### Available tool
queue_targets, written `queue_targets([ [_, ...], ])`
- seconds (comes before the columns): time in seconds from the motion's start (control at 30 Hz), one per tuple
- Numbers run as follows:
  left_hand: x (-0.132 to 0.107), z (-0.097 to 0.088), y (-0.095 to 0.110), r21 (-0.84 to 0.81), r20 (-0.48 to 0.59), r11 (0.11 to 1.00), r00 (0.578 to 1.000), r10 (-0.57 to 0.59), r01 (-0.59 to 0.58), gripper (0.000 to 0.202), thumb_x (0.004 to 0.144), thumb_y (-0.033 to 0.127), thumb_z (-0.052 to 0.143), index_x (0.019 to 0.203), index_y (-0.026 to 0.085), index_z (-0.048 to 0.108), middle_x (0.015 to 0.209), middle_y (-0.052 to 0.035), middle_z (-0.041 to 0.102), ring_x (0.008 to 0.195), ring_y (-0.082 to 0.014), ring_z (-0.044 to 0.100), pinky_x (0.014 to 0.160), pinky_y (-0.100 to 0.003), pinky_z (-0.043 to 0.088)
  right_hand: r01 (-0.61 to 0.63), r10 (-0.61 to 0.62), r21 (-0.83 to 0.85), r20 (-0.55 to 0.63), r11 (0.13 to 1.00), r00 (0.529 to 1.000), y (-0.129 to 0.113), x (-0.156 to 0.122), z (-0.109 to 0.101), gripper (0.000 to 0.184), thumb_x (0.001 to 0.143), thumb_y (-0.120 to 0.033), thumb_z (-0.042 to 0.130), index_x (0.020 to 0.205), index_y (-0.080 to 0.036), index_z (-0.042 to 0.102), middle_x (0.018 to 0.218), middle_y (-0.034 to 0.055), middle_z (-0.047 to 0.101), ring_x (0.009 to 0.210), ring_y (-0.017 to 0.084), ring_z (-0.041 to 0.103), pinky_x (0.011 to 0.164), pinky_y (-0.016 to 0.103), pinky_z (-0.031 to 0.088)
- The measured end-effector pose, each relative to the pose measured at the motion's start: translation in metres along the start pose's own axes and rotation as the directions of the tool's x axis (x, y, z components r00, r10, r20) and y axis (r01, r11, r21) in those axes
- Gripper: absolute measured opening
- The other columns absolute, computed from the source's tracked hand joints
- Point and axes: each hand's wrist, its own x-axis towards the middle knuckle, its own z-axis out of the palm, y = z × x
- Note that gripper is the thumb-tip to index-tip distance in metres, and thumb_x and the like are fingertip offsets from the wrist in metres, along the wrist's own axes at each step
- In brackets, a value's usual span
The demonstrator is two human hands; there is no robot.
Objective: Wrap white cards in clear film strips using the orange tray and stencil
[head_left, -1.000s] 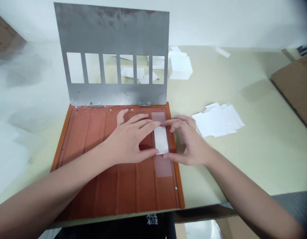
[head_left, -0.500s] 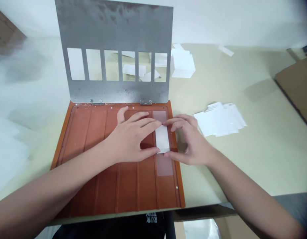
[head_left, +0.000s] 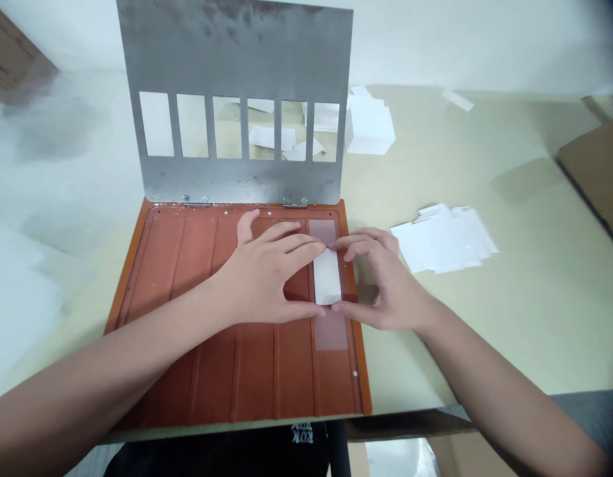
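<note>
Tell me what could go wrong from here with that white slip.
The white slip, pinched by the left hand and right hand, may land skewed on the translucent strip in the rightmost channel of the orange tray. The upright hinged metal lid could drop onto both hands.

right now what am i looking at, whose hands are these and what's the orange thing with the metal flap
This is one picture, from a camera worn on a person's head, looking down at their own two bare hands. On the pale table lies an orange board with long grooves; a grey metal plate with six window-like cutouts is hinged to its far edge and stands open. The left hand and right hand meet over the rightmost groove, each with thumb and fingertips on the ends of a white slip that lies on a clear strip there. To the right lies a loose pile of similar white slips, and another stack sits beyond the plate.
</note>
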Motion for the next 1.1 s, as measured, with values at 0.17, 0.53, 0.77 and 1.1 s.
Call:
queue_targets([
  [0.17, 0.0001, 0.0004, 0.0010, 0.008, 0.001, 1.000, 1.000, 0.003, -0.003, 0.072, 0.073, 0.072, 0.065, 0.127, 0.024, 0.060, 0.128, -0.0078, 0.068, 0.130, -0.0352, 0.051, 0.117, -0.058, 0.016, 0.000, 0.000, 0.001, 0.010, 1.000, 1.000, -0.0003, -0.0004, -0.0002, 0.059, 0.068, -0.046, 0.078, 0.106, -0.027, 0.038, 0.124, 0.0070, 0.061, 0.120, 0.033, 0.044, 0.099, 0.051, 0.034],
  [0.53, 0.0000, 0.0003, 0.0031, 0.012, 0.006, 1.000, 1.000, -0.012, 0.012, 0.069, 0.075, 0.071, 0.064, 0.126, 0.025, 0.059, 0.129, -0.0083, 0.067, 0.130, -0.0366, 0.051, 0.116, -0.062, 0.009, 0.001, -0.001, -0.002, 0.012, 1.000, 1.000, -0.0003, -0.0010, -0.0003, 0.058, 0.069, -0.045, 0.078, 0.107, -0.027, 0.038, 0.123, 0.0069, 0.061, 0.120, 0.033, 0.043, 0.100, 0.051, 0.033],
  [0.77, -0.0005, 0.0000, 0.0023, 0.010, 0.011, 1.000, 1.000, -0.018, 0.018, 0.069, 0.074, 0.071, 0.065, 0.125, 0.026, 0.060, 0.130, -0.0078, 0.067, 0.131, -0.0363, 0.050, 0.115, -0.058, 0.017, -0.001, 0.001, -0.006, 0.011, 1.000, 1.000, -0.0003, -0.0011, -0.0013, 0.058, 0.068, -0.044, 0.077, 0.108, -0.028, 0.039, 0.123, 0.0070, 0.061, 0.121, 0.035, 0.044, 0.100, 0.052, 0.033],
  [1.1, -0.0007, -0.0001, 0.0022, 0.016, 0.012, 1.000, 1.000, 0.004, -0.004, 0.073, 0.071, 0.071, 0.067, 0.127, 0.025, 0.061, 0.128, -0.0083, 0.067, 0.131, -0.0375, 0.050, 0.115, -0.059, 0.018, -0.003, 0.003, 0.005, 0.008, 1.000, 1.000, -0.0004, -0.0003, -0.0007, 0.057, 0.067, -0.043, 0.078, 0.106, -0.028, 0.039, 0.122, 0.0062, 0.062, 0.119, 0.033, 0.045, 0.099, 0.051, 0.034],
])
